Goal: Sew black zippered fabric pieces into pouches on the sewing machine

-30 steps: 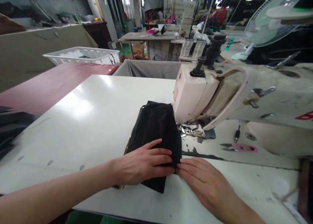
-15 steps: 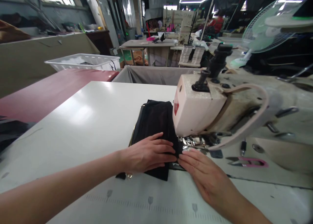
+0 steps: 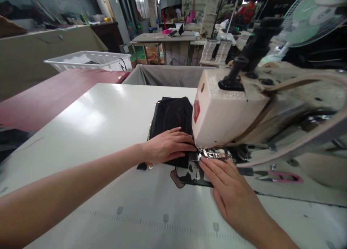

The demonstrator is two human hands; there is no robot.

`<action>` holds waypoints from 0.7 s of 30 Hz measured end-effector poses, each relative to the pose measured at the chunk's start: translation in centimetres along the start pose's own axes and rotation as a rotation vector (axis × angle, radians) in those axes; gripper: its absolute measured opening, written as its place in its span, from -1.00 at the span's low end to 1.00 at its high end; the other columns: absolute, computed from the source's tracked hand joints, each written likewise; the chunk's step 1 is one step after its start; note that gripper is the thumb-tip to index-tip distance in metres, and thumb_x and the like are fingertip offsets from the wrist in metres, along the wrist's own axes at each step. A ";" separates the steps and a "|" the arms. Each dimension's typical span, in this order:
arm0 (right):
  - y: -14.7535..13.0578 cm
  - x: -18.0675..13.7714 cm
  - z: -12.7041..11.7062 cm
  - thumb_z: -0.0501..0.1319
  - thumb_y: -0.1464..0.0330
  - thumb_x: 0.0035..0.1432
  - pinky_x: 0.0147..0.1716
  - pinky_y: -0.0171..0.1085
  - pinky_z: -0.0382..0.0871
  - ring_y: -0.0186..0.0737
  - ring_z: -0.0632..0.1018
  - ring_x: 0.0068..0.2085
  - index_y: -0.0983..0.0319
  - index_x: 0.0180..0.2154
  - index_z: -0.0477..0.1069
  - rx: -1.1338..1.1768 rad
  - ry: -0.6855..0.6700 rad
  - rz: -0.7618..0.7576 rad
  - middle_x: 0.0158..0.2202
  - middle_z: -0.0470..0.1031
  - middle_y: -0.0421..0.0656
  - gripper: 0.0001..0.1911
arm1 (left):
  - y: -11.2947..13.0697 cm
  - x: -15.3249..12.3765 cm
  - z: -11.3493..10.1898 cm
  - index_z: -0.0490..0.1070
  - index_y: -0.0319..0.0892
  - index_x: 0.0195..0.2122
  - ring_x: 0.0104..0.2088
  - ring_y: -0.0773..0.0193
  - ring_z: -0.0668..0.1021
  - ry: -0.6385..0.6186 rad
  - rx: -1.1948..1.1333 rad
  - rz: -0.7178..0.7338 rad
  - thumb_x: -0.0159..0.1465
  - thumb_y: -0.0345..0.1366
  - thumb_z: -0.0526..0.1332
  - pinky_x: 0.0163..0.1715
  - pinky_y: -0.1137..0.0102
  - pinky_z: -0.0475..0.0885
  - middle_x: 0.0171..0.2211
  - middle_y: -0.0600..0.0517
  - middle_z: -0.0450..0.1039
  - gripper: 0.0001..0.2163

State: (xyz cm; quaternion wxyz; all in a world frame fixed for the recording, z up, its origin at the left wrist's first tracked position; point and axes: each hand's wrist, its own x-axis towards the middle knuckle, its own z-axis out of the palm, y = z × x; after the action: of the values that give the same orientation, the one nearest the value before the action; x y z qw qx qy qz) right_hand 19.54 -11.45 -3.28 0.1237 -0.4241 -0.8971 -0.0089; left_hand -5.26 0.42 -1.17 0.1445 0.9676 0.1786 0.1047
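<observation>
Black fabric (image 3: 172, 113) with a gold-toothed zipper (image 3: 150, 130) along its left edge lies beside the head of a sewing machine (image 3: 230, 108). My left hand (image 3: 169, 146) rests flat on this fabric, fingers stretched toward the presser foot (image 3: 213, 153). My right hand (image 3: 227, 182) lies open just in front of the foot, fingertips on the machine bed's edge near the fabric. Between and below the hands shows a metal plate with a worn black-and-white patch (image 3: 193, 173). A small gold zipper pull (image 3: 150, 165) hangs out near my left wrist. The needle is hidden.
Pink-handled thread snips (image 3: 279, 176) lie on the machine bed at right. A white plastic basket (image 3: 89, 60) stands behind the red surface (image 3: 67, 93) at left. A grey cloth bin (image 3: 168, 75) adjoins the table's far edge. A green fan (image 3: 311, 17) and a person in red (image 3: 248, 12) are farther back.
The black fabric and my left hand have moved forward, away from me, along the machine. The patterned patch in front of the foot is now uncovered. My right hand stays near the foot.
</observation>
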 end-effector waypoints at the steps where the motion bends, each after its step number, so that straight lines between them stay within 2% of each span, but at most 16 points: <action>1: 0.0 0.0 0.0 -0.04 0.57 0.14 0.21 0.13 0.10 -0.02 0.31 0.20 0.35 0.25 0.15 0.005 0.001 0.004 0.25 0.27 -0.08 -0.39 | -0.1 0.1 -0.1 0.33 -0.12 0.13 0.16 0.13 0.38 0.000 -0.006 0.001 0.39 -0.30 -0.01 0.24 0.11 0.14 0.11 -0.08 0.39 -0.67; 5: -0.2 -0.1 -0.1 -0.05 0.55 0.16 0.20 0.13 0.12 -0.04 0.34 0.17 0.33 0.21 0.21 0.023 0.021 0.019 0.21 0.33 -0.08 -0.44 | 0.0 0.1 -0.1 0.31 -0.11 0.14 0.16 0.13 0.37 -0.012 -0.025 -0.019 0.39 -0.31 -0.01 0.22 0.12 0.16 0.14 -0.07 0.36 -0.67; 12: 0.0 0.0 0.1 -0.02 0.55 0.19 0.24 0.15 0.09 -0.05 0.38 0.16 0.35 0.16 0.29 0.104 0.072 0.026 0.16 0.38 -0.02 -0.50 | -0.8 -0.1 0.6 0.31 -0.10 0.12 0.11 0.14 0.41 0.020 0.002 -0.047 0.39 -0.28 0.02 0.26 0.06 0.06 0.08 -0.05 0.41 -0.69; 15: -0.1 -0.1 -0.2 0.01 0.55 0.19 0.26 0.13 0.08 -0.08 0.40 0.15 0.28 0.09 0.38 0.275 0.122 0.063 0.11 0.44 -0.04 -0.55 | -0.4 -0.1 0.4 0.31 -0.18 0.10 0.14 0.10 0.37 0.126 0.056 -0.236 0.37 -0.26 0.05 0.24 0.01 0.08 0.10 -0.12 0.37 -0.69; 17: -0.6 -0.7 -1.0 0.06 0.51 0.19 0.23 0.10 0.16 -0.10 0.44 0.13 0.19 0.05 0.42 0.501 0.171 0.193 0.08 0.47 -0.07 -0.59 | 1.5 -0.5 0.3 0.30 -0.18 0.13 0.18 0.02 0.33 0.123 0.147 -0.377 0.36 -0.24 0.06 0.21 -0.04 0.12 0.15 -0.17 0.29 -0.66; 18: -1.0 -1.1 -1.6 0.08 0.47 0.20 0.20 0.08 0.22 -0.10 0.45 0.12 0.15 0.06 0.41 0.668 0.194 0.307 0.08 0.47 -0.08 -0.60 | 2.9 -0.8 0.4 0.27 -0.14 0.16 0.21 -0.05 0.29 0.078 0.203 -0.419 0.36 -0.21 0.07 0.19 -0.08 0.14 0.19 -0.19 0.24 -0.64; 21: -2.5 -2.5 -3.4 0.08 0.37 0.24 0.09 0.04 0.38 -0.05 0.45 0.14 0.13 0.12 0.33 1.330 0.182 0.715 0.14 0.41 -0.02 -0.59 | 8.1 -2.1 1.5 0.12 -0.01 0.28 0.23 -0.33 0.21 -0.024 0.341 -0.540 0.29 0.00 0.12 0.08 -0.20 0.21 0.28 -0.26 0.09 -0.44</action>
State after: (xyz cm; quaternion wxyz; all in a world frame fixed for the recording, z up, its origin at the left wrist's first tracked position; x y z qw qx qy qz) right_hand 19.87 -15.34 -0.29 0.4221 -0.5225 -0.5077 0.5395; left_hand -4.29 -7.99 -0.28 0.0050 0.8967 0.4423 0.0196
